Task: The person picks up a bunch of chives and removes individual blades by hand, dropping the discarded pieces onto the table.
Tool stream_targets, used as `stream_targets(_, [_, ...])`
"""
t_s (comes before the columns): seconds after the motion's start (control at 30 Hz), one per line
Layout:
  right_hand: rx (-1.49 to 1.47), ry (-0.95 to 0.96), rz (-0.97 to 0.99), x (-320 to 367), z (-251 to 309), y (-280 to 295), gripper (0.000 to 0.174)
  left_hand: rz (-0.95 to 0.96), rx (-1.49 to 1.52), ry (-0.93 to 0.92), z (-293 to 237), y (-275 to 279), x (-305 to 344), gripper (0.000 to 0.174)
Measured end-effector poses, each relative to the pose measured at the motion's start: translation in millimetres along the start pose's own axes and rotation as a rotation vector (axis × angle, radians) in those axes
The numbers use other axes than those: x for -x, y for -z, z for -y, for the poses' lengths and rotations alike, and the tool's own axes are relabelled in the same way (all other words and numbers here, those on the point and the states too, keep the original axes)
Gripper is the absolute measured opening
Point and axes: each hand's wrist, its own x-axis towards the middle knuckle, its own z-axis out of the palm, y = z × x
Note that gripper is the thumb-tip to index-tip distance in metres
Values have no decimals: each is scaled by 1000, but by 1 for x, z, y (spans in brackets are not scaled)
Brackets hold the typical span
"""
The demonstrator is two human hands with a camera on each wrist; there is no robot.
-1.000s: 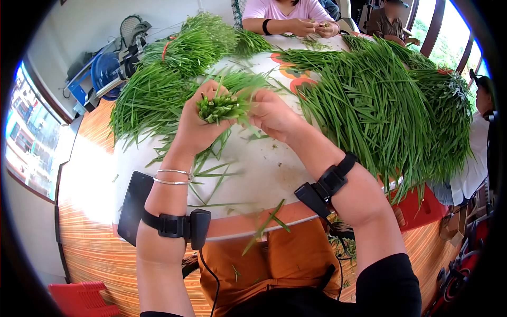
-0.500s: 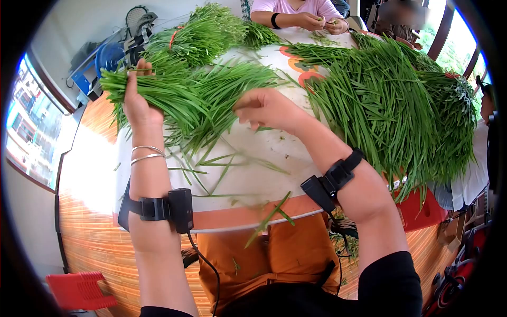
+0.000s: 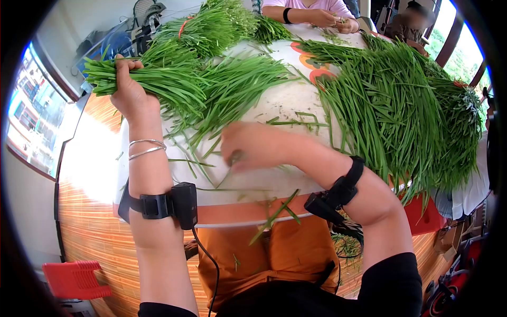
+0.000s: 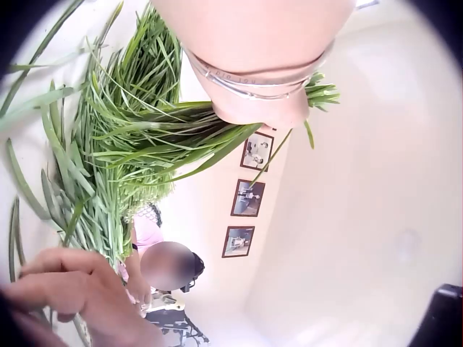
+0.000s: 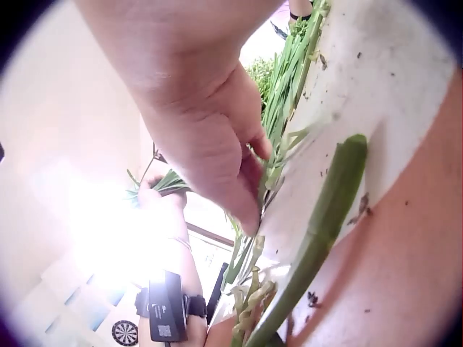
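Observation:
My left hand [image 3: 131, 94] grips a thick bunch of garlic chives [image 3: 171, 87] near the cut ends, raised at the table's left side. The long green leaves trail rightward over the pile of chives [image 3: 243, 82]. In the left wrist view the fingers are mostly hidden behind the wrist and bangles [image 4: 253, 87]. My right hand [image 3: 259, 145], blurred, is low over the near part of the table with bent fingers. Its fingertips are right at loose chive leaves [image 5: 249, 253] in the right wrist view; I cannot tell whether they pinch one.
A large chive heap [image 3: 391, 111] covers the right of the white table [image 3: 296, 100]. A tied bundle [image 3: 206, 31] lies at the back left. Loose leaves [image 3: 277, 214] overhang the front edge. Across the table sits a person in a pink top [image 3: 311, 4]; a red stool [image 3: 76, 280] stands left.
My left hand has carried the bunch from the middle to the left, turning it from end-on to sideways. My right hand has parted from it and come down toward the table's near edge.

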Motion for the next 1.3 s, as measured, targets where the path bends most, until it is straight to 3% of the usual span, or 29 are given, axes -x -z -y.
stream_targets(0.07, [158, -450, 32, 1, -6, 6, 19, 1, 1, -9, 0, 1, -2, 16])
stream_targets(0.13, [405, -620, -105, 12, -15, 15, 13, -5, -16, -24, -1, 1, -2, 15])
stream_targets(0.2, [502, -928, -73, 20, -26, 38, 14, -4, -37, -52, -1, -1, 1, 13])
stream_targets(0.3, [624, -1018, -184, 46, -49, 57, 16, 25, -97, -155, -1, 0, 0, 13])
stream_targets(0.37, [581, -1050, -488, 51, -48, 67, 19, 56, -198, -298, -5, -1, -1, 18])
stream_targets(0.4, [583, -1047, -487, 51, -52, 71, 19, 54, -197, -301, -7, -3, 1, 18])
stream_targets(0.47, [43, -826, -915, 52, -60, 73, 21, 88, -298, -407, -10, -9, 9, 26])
stream_targets(0.53, [-74, -738, -941, 52, -64, 71, 23, 135, -299, -358, -4, -6, 10, 27])
stream_targets(0.6, [-369, -540, -977, 49, -64, 69, 26, 358, -455, -304, 2, -4, 14, 27])
stream_targets(0.67, [-463, -507, -1018, 46, -60, 69, 26, 459, -532, -240, 4, -5, 24, 28])
stream_targets(0.7, [-558, -475, -1057, 45, -57, 69, 26, 597, -607, -172, 3, -10, 33, 27])
stream_targets(0.73, [-559, -475, -1056, 45, -56, 69, 26, 735, -681, -102, 3, -14, 44, 26])
stream_targets(0.8, [-362, -503, -967, 44, -53, 68, 24, 825, -677, -64, 7, -22, 65, 23])
stream_targets(0.9, [-299, -567, -866, 37, -35, 66, 25, 971, -628, -49, 24, -17, 77, 19])
stream_targets(0.93, [-299, -568, -868, 36, -33, 65, 25, 1024, -586, -71, 29, -15, 79, 21])
stream_targets(0.97, [-402, -524, -812, 33, -29, 64, 23, 1091, -714, -121, 22, -17, 81, 37])
stream_targets(1.07, [-610, -467, -750, 29, -18, 61, 19, 1097, -554, -92, 29, -20, 87, 31])
stream_targets(1.1, [-625, -432, -737, 29, -21, 60, 17, 1110, -689, 105, 24, -19, 87, 31])
stream_targets(1.3, [-663, -368, -728, 30, -17, 63, 15, 1121, -615, 372, 28, -18, 83, 34])
